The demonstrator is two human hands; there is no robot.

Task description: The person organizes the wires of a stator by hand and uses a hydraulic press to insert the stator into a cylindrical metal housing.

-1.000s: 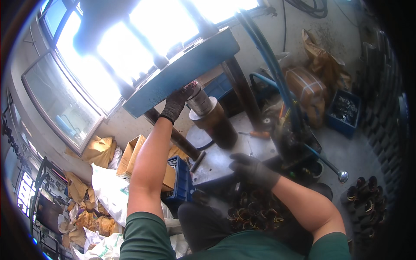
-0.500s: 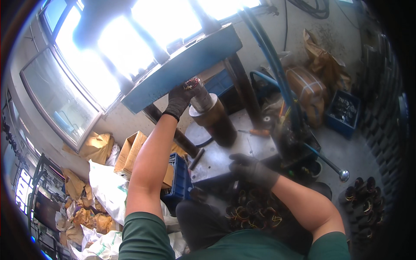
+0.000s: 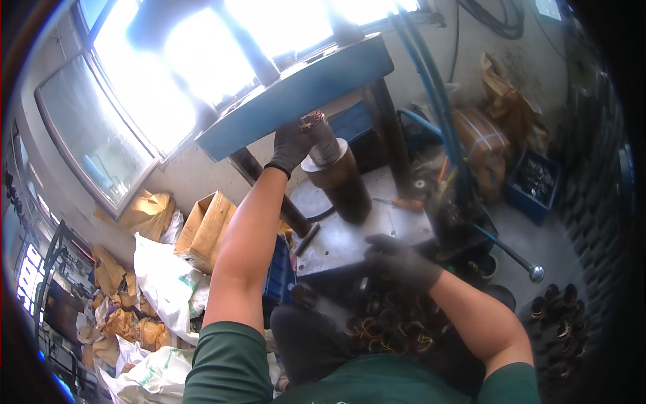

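Two hands in dark grey gloves are at work around a hand-sized press stack. The left hand (image 3: 294,143), at 11 o'clock from the middle of the view, lies against the upper left side of a silver metal cylinder (image 3: 327,147) and appears to grasp it, though its far fingers are hidden and its firmness cannot be judged. The right hand (image 3: 404,262), at 4 o'clock, hovers by the near edge of a flat grey metal base plate (image 3: 397,227) with fingers loosely bent; nothing shows in it, but with the palm hidden I cannot tell whether it is empty.

The cylinder is at 12 o'clock, above a thick dark brown cylindrical post (image 3: 348,195) and just under a heavy blue steel beam (image 3: 296,97). Reddish strands show at its top end.

It looks stiff, dense and fairly heavy, its smooth wall likely slippery under a glove, while the strands seem the fragile part. The best hold would be around the bare side wall, below the strands, fingers clear of the beam.

An orange-handled screwdriver (image 3: 407,203) lies at 3 o'clock; dark round pieces with coloured wires (image 3: 393,326) cluster at 5 o'clock.
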